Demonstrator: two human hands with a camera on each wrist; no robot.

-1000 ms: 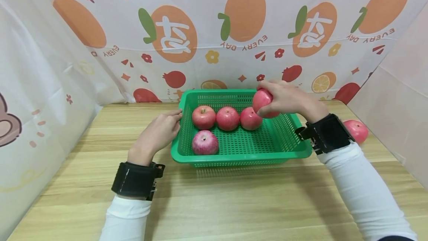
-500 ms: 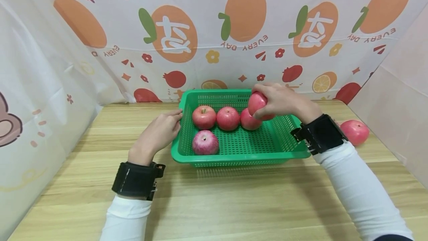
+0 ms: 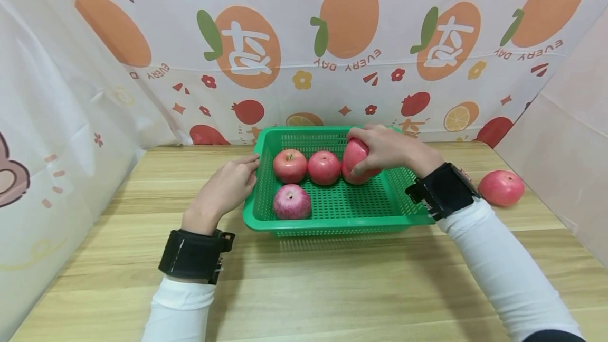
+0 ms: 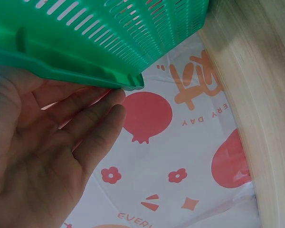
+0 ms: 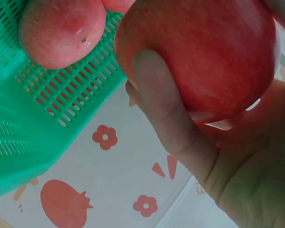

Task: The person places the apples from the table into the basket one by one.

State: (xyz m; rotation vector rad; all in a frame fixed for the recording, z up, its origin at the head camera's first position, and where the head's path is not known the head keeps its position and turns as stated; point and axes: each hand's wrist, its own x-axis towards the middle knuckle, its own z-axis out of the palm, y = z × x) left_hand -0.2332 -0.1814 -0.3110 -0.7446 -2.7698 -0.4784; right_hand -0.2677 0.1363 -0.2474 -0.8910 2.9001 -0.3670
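Observation:
A green plastic basket (image 3: 342,221) stands on the table with several red apples in it. My left hand (image 3: 220,189) rests at the basket's left rim; in the left wrist view its fingers (image 4: 102,137) lie fairly straight, tips right at the rim. With thumb and fingers curled round it, my right hand (image 3: 387,146) grips a red apple (image 5: 213,52) low over the back right of the basket. In the head view this apple overlaps another apple (image 3: 350,177) in the back row. Left of that sit two more, a middle apple (image 3: 324,168) and a stemmed apple (image 3: 290,167).
A streaky purple-red apple (image 3: 292,202) lies in the basket's front left. Outside, at the table's right side, a further red apple (image 3: 501,188) lies on the wooden table (image 3: 323,289). A fruit-printed white sheet (image 3: 304,41) hangs directly behind the basket.
My right hand has moved left and down with the gripped apple, from above the basket's right part to the back-row apple. My left hand has stayed at the rim.

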